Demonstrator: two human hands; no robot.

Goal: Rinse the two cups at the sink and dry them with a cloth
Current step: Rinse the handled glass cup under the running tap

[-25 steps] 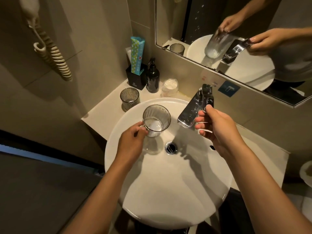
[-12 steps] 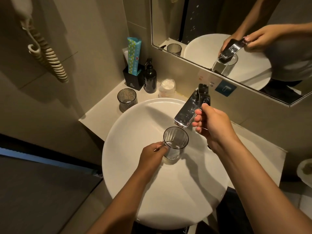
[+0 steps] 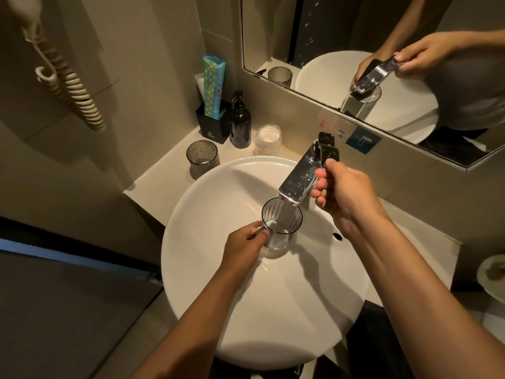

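The left hand (image 3: 246, 239) grips a glass cup (image 3: 281, 225) upright beneath the tap (image 3: 300, 179). The right hand's (image 3: 341, 192) fingers curl around the tap lever. A second cup (image 3: 202, 157) stands on the worktop (image 3: 164, 176).

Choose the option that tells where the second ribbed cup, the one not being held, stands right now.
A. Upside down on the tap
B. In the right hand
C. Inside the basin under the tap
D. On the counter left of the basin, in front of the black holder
D: the second cup stands upright on the counter, left of the basin, while the left hand holds the other cup under the tap.
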